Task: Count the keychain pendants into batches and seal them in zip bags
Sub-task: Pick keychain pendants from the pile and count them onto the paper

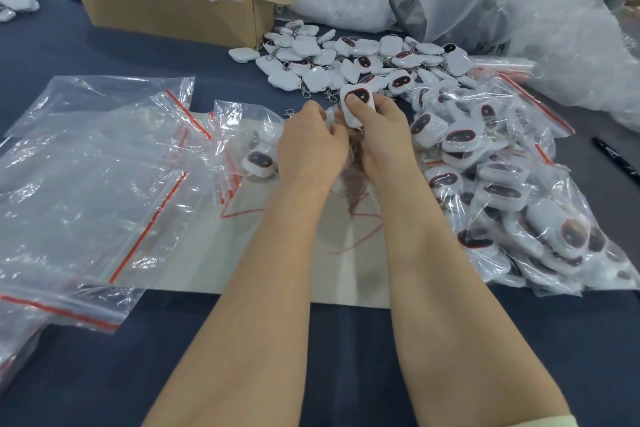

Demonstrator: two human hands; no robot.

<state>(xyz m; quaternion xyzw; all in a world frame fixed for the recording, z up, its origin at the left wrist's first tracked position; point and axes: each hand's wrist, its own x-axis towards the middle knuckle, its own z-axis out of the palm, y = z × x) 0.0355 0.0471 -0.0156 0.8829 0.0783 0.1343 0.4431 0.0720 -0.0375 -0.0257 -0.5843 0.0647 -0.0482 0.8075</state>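
My right hand [381, 135] grips a white keychain pendant [362, 113] with a dark red-rimmed face, thumb pressed on its front. My left hand [310, 146] is beside it, fingers curled round the mouth of a clear zip bag [242, 135] that holds a few pendants. What the left fingertips pinch is partly hidden. A loose heap of white pendants [346, 59] lies just beyond the hands. Filled zip bags of pendants [502, 184] are piled to the right.
A stack of empty zip bags with red seals [93, 184] lies on the left. A cardboard box [166, 10] of pendants with a red sign stands at the back. Large plastic sacks [519, 3] fill the back right. A black pen [616, 156] lies at the right edge.
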